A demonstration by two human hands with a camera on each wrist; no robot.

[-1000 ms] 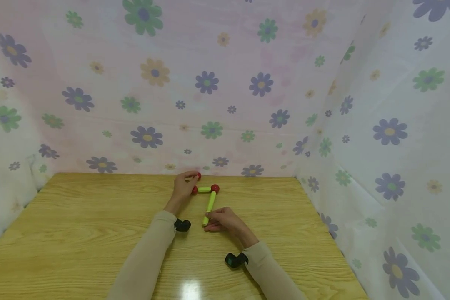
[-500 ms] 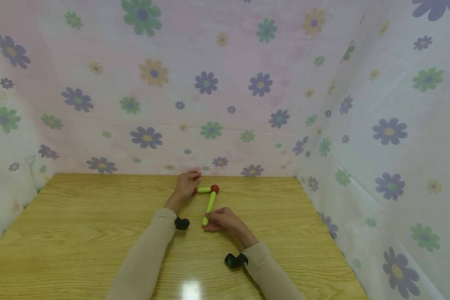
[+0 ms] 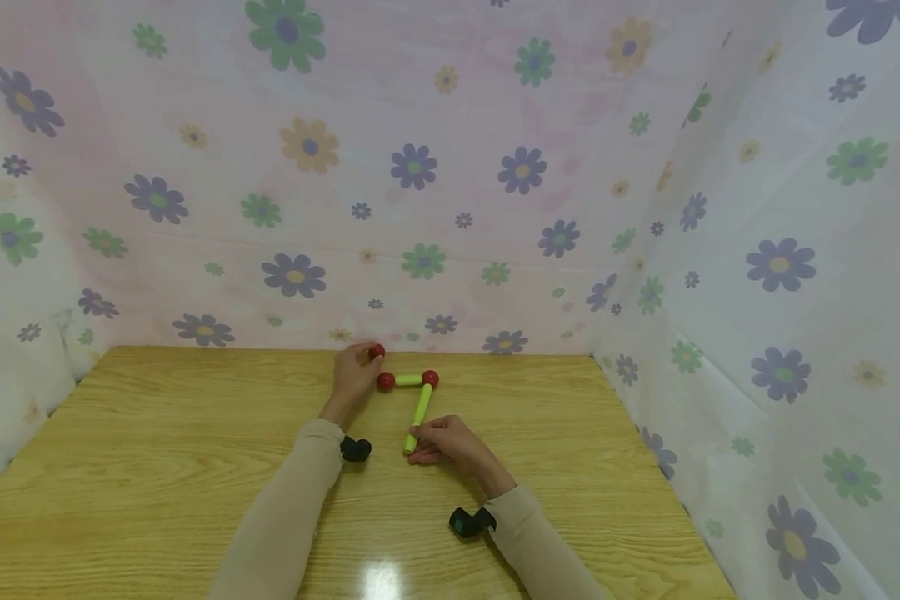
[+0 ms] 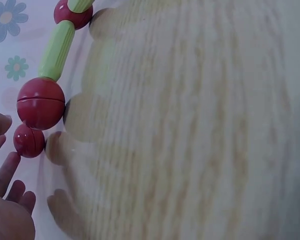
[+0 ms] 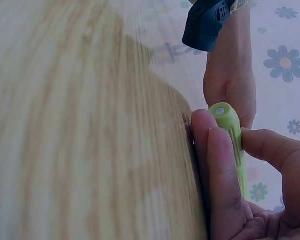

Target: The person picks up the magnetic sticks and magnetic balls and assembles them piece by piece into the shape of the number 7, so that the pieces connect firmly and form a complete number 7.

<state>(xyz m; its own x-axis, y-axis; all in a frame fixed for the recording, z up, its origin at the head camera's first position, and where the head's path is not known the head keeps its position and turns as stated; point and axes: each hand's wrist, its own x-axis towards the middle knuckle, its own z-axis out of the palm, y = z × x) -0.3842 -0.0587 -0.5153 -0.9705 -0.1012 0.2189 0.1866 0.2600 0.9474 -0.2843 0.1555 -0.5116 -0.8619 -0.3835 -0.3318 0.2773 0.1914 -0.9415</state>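
Note:
My left hand (image 3: 352, 377) holds a red ball (image 3: 378, 351) between thumb and fingertips at the table's far edge. In the left wrist view this ball (image 4: 30, 141) has a groove and sits just past a second grooved red ball (image 4: 41, 102). That second ball joins a short yellow-green rod (image 3: 408, 380), which runs to a corner red ball (image 3: 430, 379). From the corner a longer yellow-green rod (image 3: 422, 404) slants towards me. My right hand (image 3: 453, 439) pinches its near end; a silver disc (image 5: 220, 111) shows in the tip.
A wood-grain table (image 3: 165, 467) lies under everything. Flowered sheets (image 3: 450, 125) rise along its back and sides. Black devices are strapped to the left wrist (image 3: 357, 450) and the right wrist (image 3: 471, 522).
The left hand has shifted left, bringing the far red ball with it and uncovering the ball on the short rod. My right hand and the joined rods stay where they were.

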